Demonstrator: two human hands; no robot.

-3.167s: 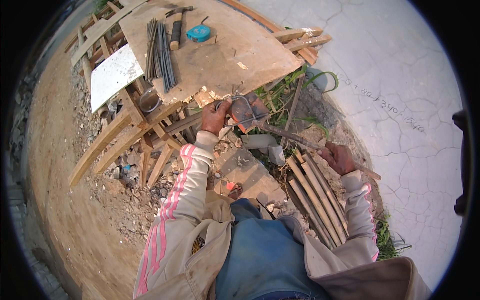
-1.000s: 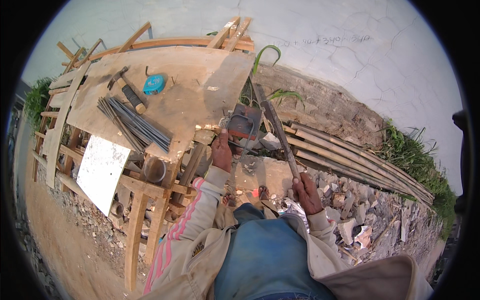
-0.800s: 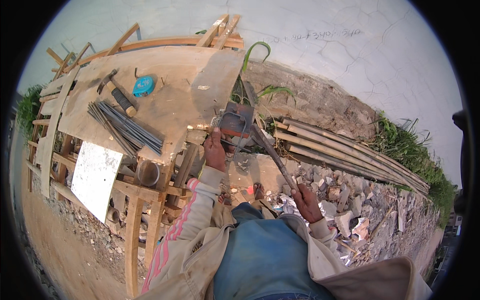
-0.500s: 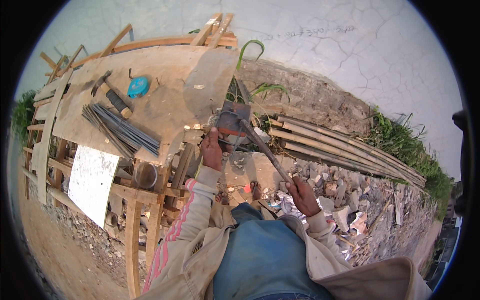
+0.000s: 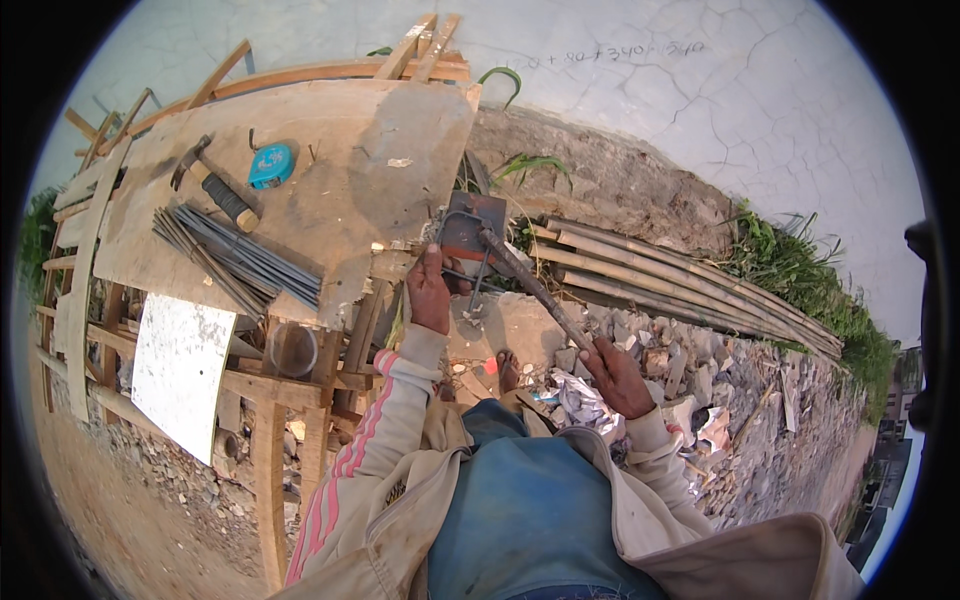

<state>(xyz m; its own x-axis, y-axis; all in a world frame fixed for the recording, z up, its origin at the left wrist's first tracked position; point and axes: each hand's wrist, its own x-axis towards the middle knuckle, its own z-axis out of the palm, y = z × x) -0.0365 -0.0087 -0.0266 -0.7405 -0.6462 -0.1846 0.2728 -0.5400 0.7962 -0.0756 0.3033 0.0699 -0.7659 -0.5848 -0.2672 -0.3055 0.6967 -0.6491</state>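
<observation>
My right hand [image 5: 618, 378] is wrapped round the lower end of a long, dark metal bar [image 5: 540, 294]. The bar slants up to the left, and its far end meets a rust-brown metal plate [image 5: 478, 222] at the workbench's right end. At the plate's left edge, the fingers of my left hand [image 5: 430, 292] are closed on a thin steel rod [image 5: 443, 228] bent into an angular loop. The loop lies over the plate; part of it is hidden by my fingers and the bar.
On the wooden workbench [image 5: 330, 130] lie a hammer [image 5: 228, 198], a blue tape measure [image 5: 270, 165] and a bundle of steel rods [image 5: 240, 258]. A white board [image 5: 185, 370] leans below. Bamboo poles [image 5: 680, 285] and rubble [image 5: 740, 400] lie to the right, beside a cracked wall [image 5: 640, 90].
My right hand has shifted slightly right and up with the bar's end. The left hand keeps its hold at the plate. The whole view has shifted a little.
</observation>
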